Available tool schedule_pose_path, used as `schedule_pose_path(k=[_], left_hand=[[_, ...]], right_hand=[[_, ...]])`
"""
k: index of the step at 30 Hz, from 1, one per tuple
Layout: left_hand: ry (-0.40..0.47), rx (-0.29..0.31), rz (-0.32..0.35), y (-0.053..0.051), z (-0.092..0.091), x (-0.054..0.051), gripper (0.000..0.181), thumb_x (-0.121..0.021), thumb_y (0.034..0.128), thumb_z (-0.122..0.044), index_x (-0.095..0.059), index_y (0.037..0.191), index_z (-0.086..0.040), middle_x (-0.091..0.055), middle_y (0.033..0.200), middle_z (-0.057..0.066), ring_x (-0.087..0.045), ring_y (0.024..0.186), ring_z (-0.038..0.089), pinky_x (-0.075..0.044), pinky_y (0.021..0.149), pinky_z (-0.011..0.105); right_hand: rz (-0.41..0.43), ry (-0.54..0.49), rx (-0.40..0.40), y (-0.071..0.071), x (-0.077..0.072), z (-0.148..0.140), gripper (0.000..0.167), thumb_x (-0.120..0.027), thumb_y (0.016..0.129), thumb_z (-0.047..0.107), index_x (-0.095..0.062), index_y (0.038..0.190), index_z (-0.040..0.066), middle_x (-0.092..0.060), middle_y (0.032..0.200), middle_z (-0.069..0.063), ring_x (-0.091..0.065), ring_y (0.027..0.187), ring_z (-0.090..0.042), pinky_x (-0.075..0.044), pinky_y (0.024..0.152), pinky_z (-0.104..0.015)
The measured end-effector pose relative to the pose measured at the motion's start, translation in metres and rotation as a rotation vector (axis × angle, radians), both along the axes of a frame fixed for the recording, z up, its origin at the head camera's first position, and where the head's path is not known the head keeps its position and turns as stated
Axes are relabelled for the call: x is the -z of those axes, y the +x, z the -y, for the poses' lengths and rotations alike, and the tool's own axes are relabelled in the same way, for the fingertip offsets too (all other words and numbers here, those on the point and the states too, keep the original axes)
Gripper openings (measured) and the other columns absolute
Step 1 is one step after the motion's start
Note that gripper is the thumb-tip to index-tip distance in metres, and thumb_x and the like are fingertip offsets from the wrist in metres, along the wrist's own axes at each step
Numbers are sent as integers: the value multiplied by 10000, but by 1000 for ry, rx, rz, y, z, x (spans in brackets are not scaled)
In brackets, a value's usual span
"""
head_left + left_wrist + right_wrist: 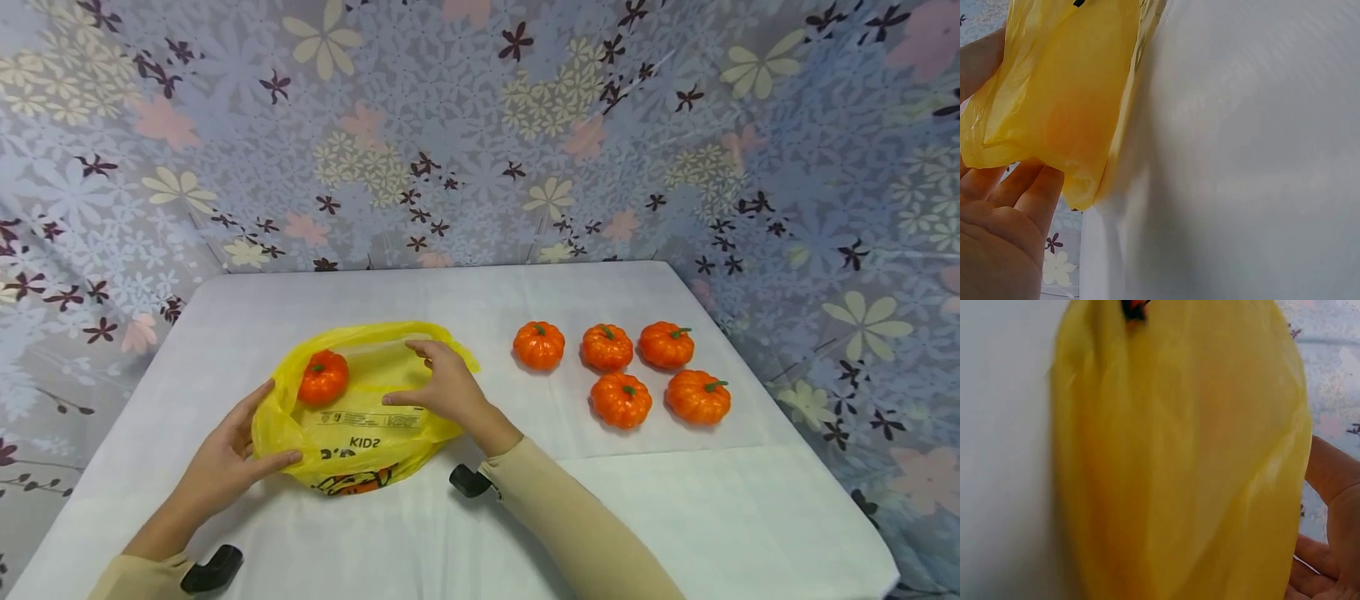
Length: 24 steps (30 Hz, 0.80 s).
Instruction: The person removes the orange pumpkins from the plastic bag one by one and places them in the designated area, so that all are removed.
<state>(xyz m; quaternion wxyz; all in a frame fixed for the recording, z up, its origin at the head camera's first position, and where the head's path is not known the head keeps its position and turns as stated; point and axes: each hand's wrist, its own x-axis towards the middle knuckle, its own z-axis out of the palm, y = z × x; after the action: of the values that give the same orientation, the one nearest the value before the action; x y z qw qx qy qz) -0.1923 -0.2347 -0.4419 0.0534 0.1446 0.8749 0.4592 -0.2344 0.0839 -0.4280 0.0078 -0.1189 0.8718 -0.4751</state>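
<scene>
A yellow plastic bag (382,454) with printing sits on the left half of the table, its mouth spread wide. One small orange toy pumpkin (324,377) with a green stem lies inside, by the bag's left wall; in the left wrist view it shows as an orange blur through the plastic. My left hand (221,462) holds the bag's left side, thumb at the front and fingers round the outside. Over the right part of the mouth is my right hand (446,387), thumb and fingers apart and nothing between them. The bag covers its fingertips in the right wrist view.
Several more orange pumpkins (621,400) stand in a loose group on the right side of the white-covered table (450,533). A flowered cloth (465,150) hangs behind and beside the table. Each sleeve carries a black wrist device (470,481).
</scene>
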Motion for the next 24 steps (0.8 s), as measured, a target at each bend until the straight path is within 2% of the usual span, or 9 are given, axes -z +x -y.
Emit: schedule_pose_path(k=[6, 11, 22, 24], left_hand=[[9, 8, 10, -2, -4, -1, 1085, -847, 840, -287, -119, 1636, -171, -173, 1658, 139, -371, 1402, 446, -379, 1053, 565], [17, -3, 20, -1, -2, -2, 1076, -845, 842, -273, -126, 1634, -153, -174, 1656, 156, -344, 1409, 472, -371, 1060, 595], [31, -3, 26, -1, -1, 0, 1080, -846, 840, -267, -121, 1636, -180, -156, 1662, 134, -324, 1422, 467, -361, 1062, 592], [36, 2, 24, -1, -2, 2, 1076, -844, 843, -265, -121, 1636, -183, -153, 1663, 130, -327, 1422, 461, -375, 1064, 561]], right_hand=[[35, -13, -13, -4, -3, 17, 925, -921, 716, 406, -504, 1479, 92, -516, 1467, -101, -525, 1303, -335, -480, 1044, -385], [26, 36, -37, -10, -3, 33, 929, -916, 718, 421, -507, 1476, 72, -527, 1453, -106, -538, 1282, -326, -491, 1028, -368], [30, 84, -53, -20, 6, 58, 922, -919, 719, 415, -508, 1478, 89, -528, 1462, -47, -533, 1280, -287, -498, 1009, -344], [28, 84, -50, -21, 6, 60, 921, -921, 716, 416, -513, 1471, 81, -534, 1457, -47, -532, 1283, -287, -496, 1011, -343]])
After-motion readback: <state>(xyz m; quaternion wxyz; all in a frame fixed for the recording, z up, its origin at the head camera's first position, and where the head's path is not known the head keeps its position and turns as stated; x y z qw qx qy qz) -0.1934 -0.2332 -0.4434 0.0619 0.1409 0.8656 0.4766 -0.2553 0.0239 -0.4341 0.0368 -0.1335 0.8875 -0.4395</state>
